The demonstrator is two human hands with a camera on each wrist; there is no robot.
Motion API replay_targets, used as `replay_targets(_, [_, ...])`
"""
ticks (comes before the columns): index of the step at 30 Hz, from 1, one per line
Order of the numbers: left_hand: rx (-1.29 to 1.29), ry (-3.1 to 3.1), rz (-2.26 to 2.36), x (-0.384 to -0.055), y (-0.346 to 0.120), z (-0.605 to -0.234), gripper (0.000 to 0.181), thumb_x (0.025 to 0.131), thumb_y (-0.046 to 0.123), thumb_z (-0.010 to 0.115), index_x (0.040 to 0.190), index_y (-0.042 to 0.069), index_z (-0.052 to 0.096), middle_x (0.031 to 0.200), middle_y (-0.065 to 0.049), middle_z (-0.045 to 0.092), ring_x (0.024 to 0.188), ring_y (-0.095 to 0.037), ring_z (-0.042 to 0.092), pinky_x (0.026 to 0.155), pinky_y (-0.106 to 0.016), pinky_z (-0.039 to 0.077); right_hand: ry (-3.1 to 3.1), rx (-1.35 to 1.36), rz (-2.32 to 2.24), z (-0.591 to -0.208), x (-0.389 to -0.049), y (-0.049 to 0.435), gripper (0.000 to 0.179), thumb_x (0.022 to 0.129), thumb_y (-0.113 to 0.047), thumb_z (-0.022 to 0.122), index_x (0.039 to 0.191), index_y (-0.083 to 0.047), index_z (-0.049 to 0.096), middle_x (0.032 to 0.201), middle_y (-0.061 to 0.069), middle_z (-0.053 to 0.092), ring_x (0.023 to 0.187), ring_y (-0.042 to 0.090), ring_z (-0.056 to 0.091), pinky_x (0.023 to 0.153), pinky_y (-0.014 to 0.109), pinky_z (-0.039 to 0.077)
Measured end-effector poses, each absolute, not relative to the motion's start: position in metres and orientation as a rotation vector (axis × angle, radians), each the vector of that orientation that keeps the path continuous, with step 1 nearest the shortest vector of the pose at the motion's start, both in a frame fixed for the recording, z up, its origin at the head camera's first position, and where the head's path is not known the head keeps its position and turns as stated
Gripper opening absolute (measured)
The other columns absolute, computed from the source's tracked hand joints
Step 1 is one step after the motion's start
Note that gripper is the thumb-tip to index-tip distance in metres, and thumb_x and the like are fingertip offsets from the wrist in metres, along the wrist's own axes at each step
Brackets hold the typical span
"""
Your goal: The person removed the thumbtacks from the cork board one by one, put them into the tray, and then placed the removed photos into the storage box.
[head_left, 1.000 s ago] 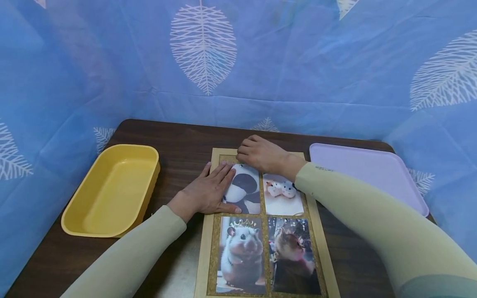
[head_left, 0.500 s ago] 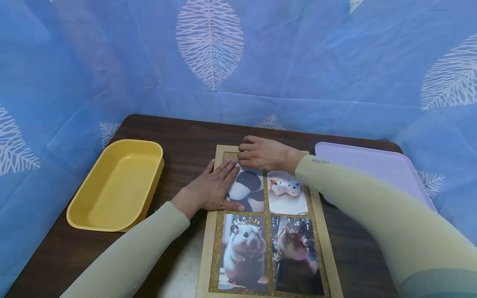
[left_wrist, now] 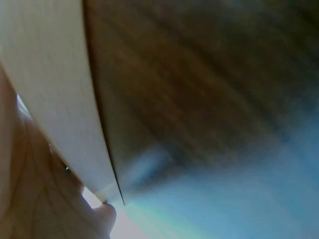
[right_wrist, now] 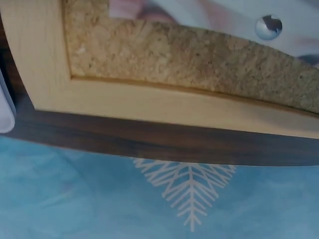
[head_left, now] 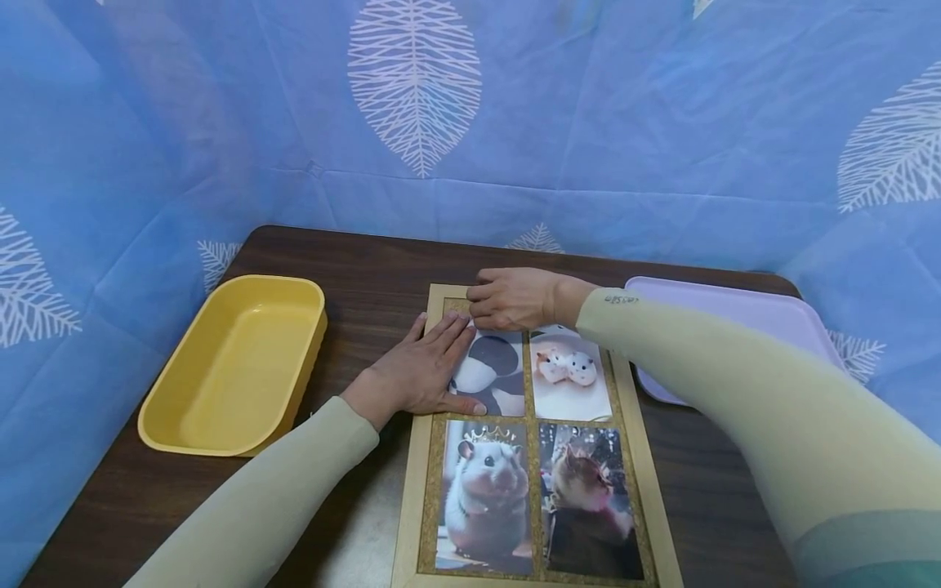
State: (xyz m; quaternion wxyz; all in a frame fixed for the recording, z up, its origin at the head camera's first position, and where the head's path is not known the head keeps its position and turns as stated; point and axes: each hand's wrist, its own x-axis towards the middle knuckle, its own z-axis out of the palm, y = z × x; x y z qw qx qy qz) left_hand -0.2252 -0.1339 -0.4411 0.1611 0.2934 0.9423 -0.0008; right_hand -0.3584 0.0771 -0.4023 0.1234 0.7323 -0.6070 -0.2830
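A cork board in a pale wooden frame lies on the table with photos in two rows. My left hand rests flat across its left edge and the panda photo, thumb spread toward the bottom of that photo. At the photo's top edge, my right hand bends its fingers down; its fingertips are hidden, so I cannot tell what they hold. A silver thumbtack shows on the upper right photo. Below lie a crowned hamster photo and a darker animal photo.
To the left stands a deep yellow tray. A flat lilac tray lies at the back right, partly behind my right sleeve. Blue curtain with white leaf prints hangs behind the dark wooden table.
The head view has shifted slightly. My left hand keeps its place. The right hand stays at the panda photo's top edge, its fingers turning a little; a tack seen there earlier is now covered.
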Motion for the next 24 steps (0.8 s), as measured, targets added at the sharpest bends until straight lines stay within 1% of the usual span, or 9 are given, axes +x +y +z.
replay_targets(6, [0.835,2.693,0.007,-0.2255,-0.1335,-0.4413,0.121,0.089,0.094,0.036,0.17,0.014,-0.004,0.178,-0.005,-0.01,0.165,-0.025,-0.008,0.132,-0.059,-0.001,-1.775,2.131,-0.887,-0.3998,-0.3578,0.0732,0.027,0.109,-0.024,0.055,0.131,-0.017,0.07,0.128,0.0,0.069,0.122,0.024,0.056,0.112,0.05,0.043])
replay_targets(8, [0.835,2.691,0.006,-0.2256,-0.1331,-0.4415,0.121,0.089,0.094,0.036,0.17,0.014,-0.005,0.178,-0.006,-0.01,0.165,-0.025,-0.009,0.132,-0.059,-0.001,-1.783,2.126,-0.909,-0.4001,-0.3576,0.0722,0.027,0.11,-0.023,0.055,0.132,-0.017,0.069,0.13,0.0,0.069,0.124,0.024,0.055,0.115,0.051,0.042])
replay_targets(16, [0.83,2.685,-0.033,-0.2255,-0.1316,-0.4408,0.121,0.089,0.094,0.035,0.17,0.014,-0.006,0.178,-0.006,-0.01,0.165,-0.024,-0.01,0.132,-0.059,-0.001,-1.874,2.111,-0.996,-0.4,-0.3542,0.0688,0.032,0.112,-0.023,0.052,0.141,-0.015,0.062,0.14,0.003,0.064,0.132,0.026,0.054,0.119,0.052,0.04])
replay_targets(20, [0.828,2.682,-0.049,-0.2251,-0.1315,-0.4407,0.121,0.089,0.094,0.034,0.17,0.014,-0.007,0.177,-0.005,-0.012,0.164,-0.024,-0.01,0.132,-0.059,-0.002,-1.892,2.107,-1.001,-0.4002,-0.3548,0.0679,0.032,0.112,-0.025,0.051,0.141,-0.015,0.061,0.139,0.003,0.064,0.132,0.026,0.054,0.119,0.052,0.04])
replay_targets(24, [0.837,2.69,-0.07,-0.2246,-0.1317,-0.4405,0.121,0.089,0.095,0.032,0.17,0.014,-0.007,0.177,-0.005,-0.012,0.164,-0.024,-0.01,0.132,-0.058,-0.004,-1.914,2.105,-0.99,-0.3995,-0.356,0.0682,0.036,0.113,-0.03,0.046,0.144,-0.016,0.06,0.141,0.003,0.064,0.132,0.026,0.054,0.117,0.052,0.041])
